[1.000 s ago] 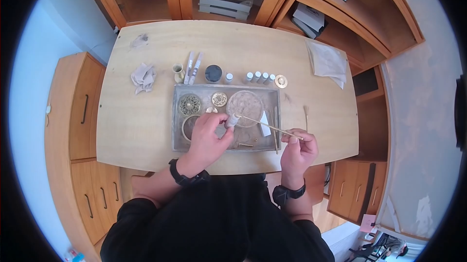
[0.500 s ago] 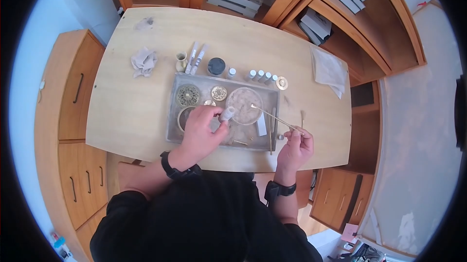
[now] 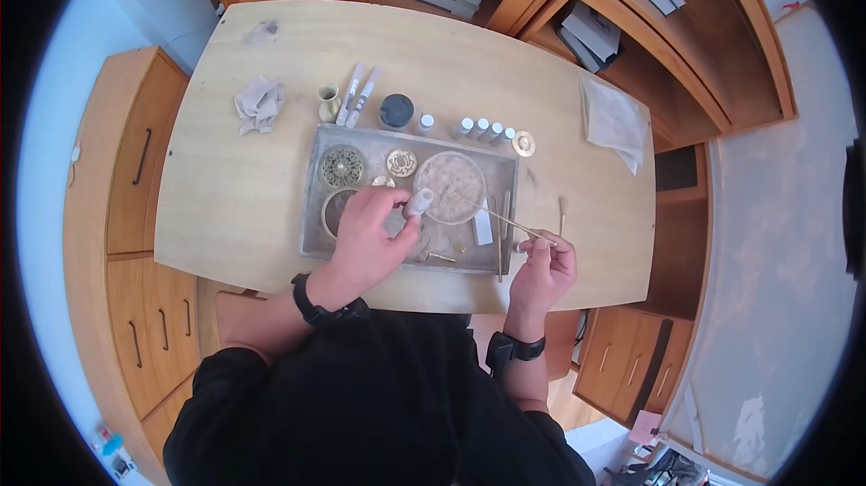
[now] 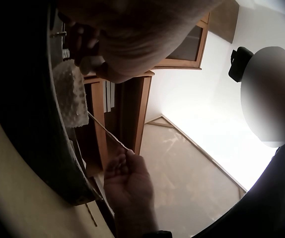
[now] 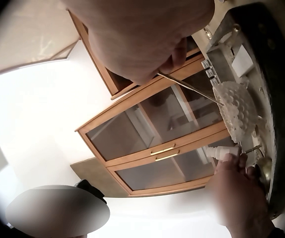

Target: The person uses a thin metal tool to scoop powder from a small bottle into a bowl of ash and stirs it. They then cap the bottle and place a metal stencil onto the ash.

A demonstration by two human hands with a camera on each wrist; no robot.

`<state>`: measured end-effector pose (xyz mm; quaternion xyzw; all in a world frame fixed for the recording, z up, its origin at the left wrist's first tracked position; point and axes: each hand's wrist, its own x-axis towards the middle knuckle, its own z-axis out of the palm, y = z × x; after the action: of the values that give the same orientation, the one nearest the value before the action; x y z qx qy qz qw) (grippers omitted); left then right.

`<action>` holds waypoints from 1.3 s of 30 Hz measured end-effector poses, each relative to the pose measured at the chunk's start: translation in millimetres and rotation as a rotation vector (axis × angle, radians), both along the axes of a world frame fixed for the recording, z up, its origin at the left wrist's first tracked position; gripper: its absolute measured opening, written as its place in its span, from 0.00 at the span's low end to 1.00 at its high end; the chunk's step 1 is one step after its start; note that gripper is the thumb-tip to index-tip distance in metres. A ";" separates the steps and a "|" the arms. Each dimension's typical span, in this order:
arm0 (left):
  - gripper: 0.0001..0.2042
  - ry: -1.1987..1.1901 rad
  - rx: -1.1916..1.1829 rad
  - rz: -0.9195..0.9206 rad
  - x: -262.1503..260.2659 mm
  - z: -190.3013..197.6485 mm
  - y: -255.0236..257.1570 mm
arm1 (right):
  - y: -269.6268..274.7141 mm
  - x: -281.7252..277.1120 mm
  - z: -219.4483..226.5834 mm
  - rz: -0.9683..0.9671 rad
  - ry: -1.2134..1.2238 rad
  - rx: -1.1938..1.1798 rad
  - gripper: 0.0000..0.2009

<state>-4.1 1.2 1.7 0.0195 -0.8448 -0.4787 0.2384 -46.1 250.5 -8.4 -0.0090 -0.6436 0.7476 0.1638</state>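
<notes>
L hand (image 3: 365, 235) pinches small whitish plastic bottle (image 3: 418, 205), uncapped; R hand (image 3: 544, 277) pinches thin gold metal rod (image 3: 511, 224). Prob. midway; remainder unclear.

Of small vials, six can be counted: four (image 3: 483, 127) stand in one row beyond the far side of the tray (image 3: 312, 238), one (image 3: 426, 123) is placed alone to their left, and one (image 3: 419, 203) is held. Of slender labelled sticks (image 3: 363, 98), two are seen at the far left. Two cloths (image 3: 613, 120) are found, one left and one right. Two gold discs (image 3: 523, 144) are counted, one in the tray and one on the table. One vase (image 3: 328, 102), one dark jar (image 3: 396, 111), one brush (image 3: 563, 208), one openwork lid (image 3: 341, 166), one pale round dish (image 3: 449, 187) and one white card (image 3: 483, 226) are also seen.
</notes>
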 end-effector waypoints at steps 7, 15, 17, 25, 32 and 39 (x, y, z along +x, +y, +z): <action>0.12 -0.005 -0.006 -0.011 -2.0 0.8 1.5 | 3.8 1.5 -1.5 -0.010 -0.004 0.023 0.04; 0.12 -0.001 0.003 -0.035 -5.6 1.6 -2.6 | 2.5 1.3 3.3 -0.014 0.093 0.032 0.04; 0.12 -0.002 0.001 -0.030 -4.2 1.9 -3.4 | 2.6 1.2 5.5 -0.008 0.085 0.046 0.03; 0.12 0.006 -0.015 -0.061 -6.1 4.4 -0.3 | -5.6 -3.7 25.1 0.059 0.112 -0.156 0.02; 0.12 0.030 -0.030 -0.088 -10.0 6.4 1.7 | -14.3 -1.7 36.0 0.134 0.158 -0.155 0.02; 0.12 0.026 -0.030 -0.091 -9.9 8.8 2.7 | -11.0 0.9 34.1 0.147 0.225 -0.027 0.02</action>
<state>-13.9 3.9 10.5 -0.0288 -0.8486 -0.4766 0.2276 -45.2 239.5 25.8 0.1200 -0.6097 0.7626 0.1797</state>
